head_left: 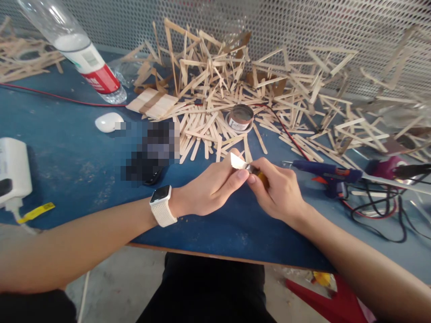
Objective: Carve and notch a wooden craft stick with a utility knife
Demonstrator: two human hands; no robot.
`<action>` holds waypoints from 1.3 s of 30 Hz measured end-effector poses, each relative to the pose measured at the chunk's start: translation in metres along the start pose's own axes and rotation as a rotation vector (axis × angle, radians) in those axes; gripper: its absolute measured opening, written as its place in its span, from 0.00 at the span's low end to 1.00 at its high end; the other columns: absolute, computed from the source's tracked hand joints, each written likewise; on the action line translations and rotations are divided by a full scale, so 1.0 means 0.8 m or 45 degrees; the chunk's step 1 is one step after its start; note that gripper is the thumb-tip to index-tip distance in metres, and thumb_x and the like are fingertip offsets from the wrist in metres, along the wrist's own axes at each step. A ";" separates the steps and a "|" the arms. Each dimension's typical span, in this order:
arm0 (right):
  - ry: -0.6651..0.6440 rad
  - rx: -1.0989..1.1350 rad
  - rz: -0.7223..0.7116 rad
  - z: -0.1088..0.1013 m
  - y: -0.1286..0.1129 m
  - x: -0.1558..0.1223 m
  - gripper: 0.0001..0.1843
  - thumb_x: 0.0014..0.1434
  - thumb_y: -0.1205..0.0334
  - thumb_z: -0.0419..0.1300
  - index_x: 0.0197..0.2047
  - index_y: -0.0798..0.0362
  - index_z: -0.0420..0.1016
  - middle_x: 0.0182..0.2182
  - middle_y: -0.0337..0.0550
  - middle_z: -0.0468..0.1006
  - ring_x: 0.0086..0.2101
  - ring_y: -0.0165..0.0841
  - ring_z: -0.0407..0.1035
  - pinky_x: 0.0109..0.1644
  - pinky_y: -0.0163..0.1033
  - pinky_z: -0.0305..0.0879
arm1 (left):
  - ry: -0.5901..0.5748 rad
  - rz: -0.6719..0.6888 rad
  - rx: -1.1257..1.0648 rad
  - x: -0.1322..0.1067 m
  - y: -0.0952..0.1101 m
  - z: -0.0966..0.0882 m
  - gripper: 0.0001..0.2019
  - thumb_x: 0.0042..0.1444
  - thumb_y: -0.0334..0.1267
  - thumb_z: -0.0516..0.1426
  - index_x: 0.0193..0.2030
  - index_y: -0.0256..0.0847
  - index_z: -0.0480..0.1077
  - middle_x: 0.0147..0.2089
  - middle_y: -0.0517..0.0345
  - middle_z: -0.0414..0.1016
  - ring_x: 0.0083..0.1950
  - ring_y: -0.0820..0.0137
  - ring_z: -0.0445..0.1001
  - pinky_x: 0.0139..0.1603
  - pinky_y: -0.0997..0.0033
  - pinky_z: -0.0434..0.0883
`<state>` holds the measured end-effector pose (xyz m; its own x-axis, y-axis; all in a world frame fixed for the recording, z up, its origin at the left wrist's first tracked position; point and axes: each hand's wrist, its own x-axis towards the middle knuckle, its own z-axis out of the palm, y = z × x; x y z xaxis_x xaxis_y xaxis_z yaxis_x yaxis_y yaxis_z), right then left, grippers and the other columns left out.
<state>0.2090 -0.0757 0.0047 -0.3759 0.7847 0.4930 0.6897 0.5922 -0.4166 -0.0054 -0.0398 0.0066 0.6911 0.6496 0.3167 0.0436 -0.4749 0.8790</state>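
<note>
My right hand (283, 188) is wrapped around a utility knife (261, 177) with a yellow handle. Its bright blade (237, 161) points left across the fingertips of my left hand (215, 186). My left thumb presses against the fingers just under the blade, and whatever lies in that pinch is hidden. Both hands meet above the blue table (215, 237) close to its front edge. Just beyond them lies a pile of loose wooden craft sticks (202, 125).
A round tin (240, 119) stands among the sticks, with a tied stick bundle (153, 103) to its left. Joined stick frames (215, 67) rise behind. A blue glue gun (326, 172) and cables lie right; a water bottle (84, 58), white case (107, 122) and charger (15, 170) are left.
</note>
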 end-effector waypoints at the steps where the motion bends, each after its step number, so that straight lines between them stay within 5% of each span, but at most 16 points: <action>1: 0.005 0.007 -0.001 0.000 0.000 0.000 0.13 0.78 0.51 0.53 0.43 0.48 0.70 0.26 0.34 0.75 0.21 0.26 0.61 0.27 0.35 0.58 | -0.010 -0.001 0.008 0.000 0.000 0.000 0.18 0.82 0.49 0.45 0.39 0.44 0.58 0.38 0.60 0.63 0.37 0.69 0.63 0.45 0.62 0.65; 17: 0.012 0.127 0.026 0.005 -0.007 -0.001 0.12 0.79 0.54 0.54 0.40 0.47 0.64 0.24 0.28 0.68 0.19 0.25 0.55 0.26 0.33 0.56 | 0.064 0.100 0.055 -0.001 -0.008 0.005 0.17 0.81 0.48 0.49 0.39 0.45 0.57 0.39 0.58 0.70 0.34 0.72 0.68 0.39 0.67 0.70; 39: 0.084 0.262 0.152 0.010 -0.021 -0.002 0.13 0.78 0.56 0.58 0.39 0.47 0.62 0.22 0.25 0.59 0.19 0.22 0.47 0.24 0.32 0.48 | 0.265 0.029 0.171 -0.005 0.010 0.016 0.14 0.82 0.42 0.47 0.41 0.43 0.61 0.32 0.64 0.70 0.28 0.76 0.67 0.32 0.70 0.62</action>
<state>0.1933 -0.0856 0.0047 -0.2534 0.8414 0.4773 0.5834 0.5265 -0.6184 0.0016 -0.0539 0.0074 0.5300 0.7395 0.4149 0.1347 -0.5566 0.8198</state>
